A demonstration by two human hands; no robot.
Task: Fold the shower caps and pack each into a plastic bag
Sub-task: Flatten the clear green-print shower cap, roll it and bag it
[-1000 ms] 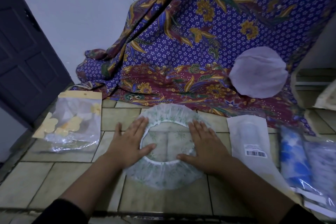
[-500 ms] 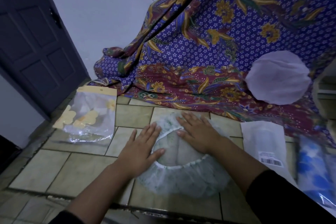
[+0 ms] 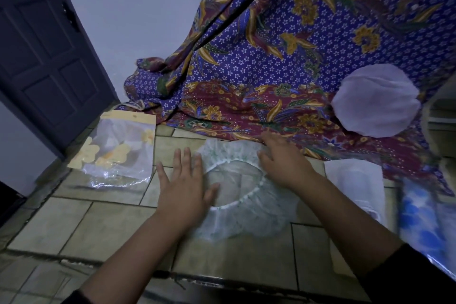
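We are seeing the right hand (image 3: 283, 163) sliding across the shower cap (image 3: 246, 219) from the middle of its far side out to its far-right rim, fingers stretched out and slightly blurred, just beside the edge of the batik cloth (image 3: 271, 57), while the left hand (image 3: 183, 185) is staying spread flat, palm down, on the cap's left rim. The clear, green-printed cap is lying opened out on the tiled floor (image 3: 98, 224), elastic ring facing up. A plastic bag (image 3: 118, 155) printed with yellow flowers is lying to the left, and a white packet (image 3: 355, 180) to the right.
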